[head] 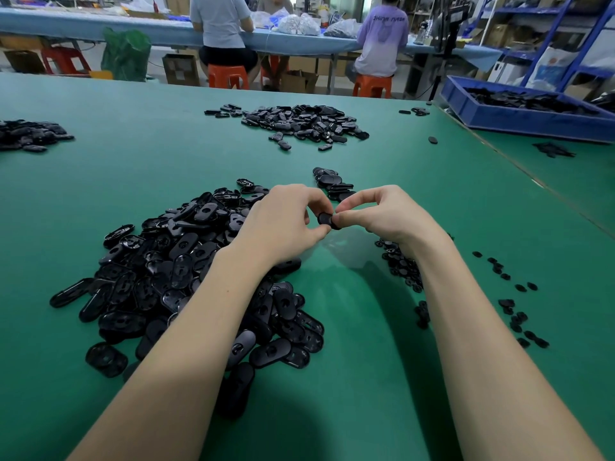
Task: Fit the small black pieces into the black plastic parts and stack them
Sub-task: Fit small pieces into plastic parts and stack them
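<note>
Black plastic part point(325, 219) sits pinched between left hand point(283, 221) and right hand point(386, 214) fingertips above the green table point(366, 377), small piece hidden by fingers, so skewed pressing likely pops it loose into the big pile point(199, 277) or misseats it.

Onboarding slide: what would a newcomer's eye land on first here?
Both hands meeting mid-frame: the left hand and right hand pinch one black plastic part between their fingers, above the green table. Next, the big heap of black parts under the left forearm, then the small black pieces scattered to the right.
</note>
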